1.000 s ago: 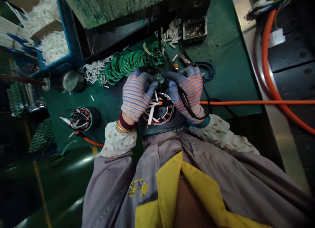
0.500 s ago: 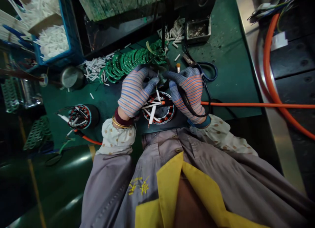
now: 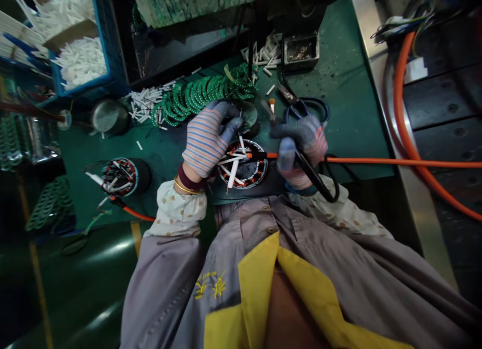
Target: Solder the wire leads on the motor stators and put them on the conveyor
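The grey jacket (image 3: 161, 278) has yellow trim (image 3: 258, 271) — dotted cuffs (image 3: 181, 211), striped gloves (image 3: 205, 140).

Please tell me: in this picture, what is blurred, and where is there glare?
Head view: the right hand is smeared, probably by motion; the left hand looks sharper; pale glare streaks the glossy green surface at lower left.

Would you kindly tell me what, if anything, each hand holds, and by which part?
The left hand pinches a thin wire near its tip; the right hand grips a blurred tool, where cannot be told.
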Demonstrator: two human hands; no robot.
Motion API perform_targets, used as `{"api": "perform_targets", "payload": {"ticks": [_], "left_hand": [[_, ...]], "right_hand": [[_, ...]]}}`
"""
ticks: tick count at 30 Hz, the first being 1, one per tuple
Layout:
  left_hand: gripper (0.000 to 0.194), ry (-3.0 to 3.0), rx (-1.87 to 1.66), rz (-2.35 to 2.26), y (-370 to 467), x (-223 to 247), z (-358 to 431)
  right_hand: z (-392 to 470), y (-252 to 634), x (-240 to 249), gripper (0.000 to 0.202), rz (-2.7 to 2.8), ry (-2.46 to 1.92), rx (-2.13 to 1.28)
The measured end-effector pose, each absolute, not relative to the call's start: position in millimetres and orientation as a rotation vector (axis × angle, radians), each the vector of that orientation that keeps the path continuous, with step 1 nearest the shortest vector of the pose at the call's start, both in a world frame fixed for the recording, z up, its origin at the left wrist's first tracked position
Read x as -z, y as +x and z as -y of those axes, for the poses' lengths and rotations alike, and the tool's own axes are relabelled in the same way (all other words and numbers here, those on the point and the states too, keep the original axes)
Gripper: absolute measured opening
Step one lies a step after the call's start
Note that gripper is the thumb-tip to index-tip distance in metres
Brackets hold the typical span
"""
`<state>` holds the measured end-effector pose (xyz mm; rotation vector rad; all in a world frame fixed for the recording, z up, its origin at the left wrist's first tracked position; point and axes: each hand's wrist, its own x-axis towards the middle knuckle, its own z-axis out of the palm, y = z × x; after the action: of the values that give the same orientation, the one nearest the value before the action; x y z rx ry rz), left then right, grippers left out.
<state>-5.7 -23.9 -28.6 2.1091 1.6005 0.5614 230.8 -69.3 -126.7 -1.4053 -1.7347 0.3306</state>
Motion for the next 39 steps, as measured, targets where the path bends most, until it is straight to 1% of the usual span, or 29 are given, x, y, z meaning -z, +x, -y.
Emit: {"api": "perform_targets", "payload": {"ticks": [1, 3, 7, 9, 12, 15, 18, 21, 27, 30, 34, 37, 39], "left_hand": [[0.028, 2.129, -0.541, -1.591, -5.1, 26.5, 23.0], [0.029, 2.167, -0.470, -1.576, -3.9, 22.9, 20.6], [0.029, 2.181, -0.376, -1.639, -2.5, 21.6, 16.6], [0.029, 2.164, -0.397, -1.656, -2.7, 23.9, 15.7], [0.025, 2.157, -0.490, -1.627, -4.3, 28.1, 15.4], [0.022, 2.173, -0.544, -1.571, -5.9, 30.2, 15.4], [0.027, 2.159, -0.543, -1.557, -5.9, 30.1, 16.6], [0.032, 2.135, -0.506, -1.586, -4.9, 29.6, 19.2], [0.043, 2.099, -0.446, -1.602, -6.8, 34.3, 23.7], [0.045, 2.106, -0.479, -1.584, -8.3, 38.1, 25.1], [0.040, 2.143, -0.477, -1.586, -6.1, 38.6, 27.2], [0.038, 2.134, -0.592, -1.574, -3.7, 39.2, 27.8], [0.039, 2.127, -0.688, -1.535, -4.0, 42.8, 26.7]], "right_hand": [[74.8, 234.3, 132.3, 0.075, 1.716, -1.375, -0.306], [83.2, 239.6, 140.2, 0.077, 1.712, -1.312, -0.256], [86.3, 243.6, 146.2, 0.064, 1.816, -1.214, -0.269], [83.6, 244.2, 148.3, 0.063, 1.835, -1.186, -0.280], [80.2, 245.2, 152.1, 0.065, 1.868, -1.184, -0.308], [79.9, 245.5, 153.2, 0.061, 1.917, -1.253, -0.358], [81.1, 243.9, 149.3, 0.054, 1.943, -1.312, -0.387], [81.4, 241.4, 144.3, 0.051, 1.938, -1.306, -0.385], [81.9, 242.1, 144.0, 0.055, 1.921, -1.459, -0.396], [83.1, 242.4, 143.7, 0.057, 1.917, -1.418, -0.384], [76.1, 233.1, 126.5, 0.061, 1.795, -1.396, -0.286], [63.3, 222.7, 101.8, 0.055, 1.814, -1.418, -0.221], [56.4, 218.5, 87.0, 0.049, 1.914, -1.441, -0.245]]}}
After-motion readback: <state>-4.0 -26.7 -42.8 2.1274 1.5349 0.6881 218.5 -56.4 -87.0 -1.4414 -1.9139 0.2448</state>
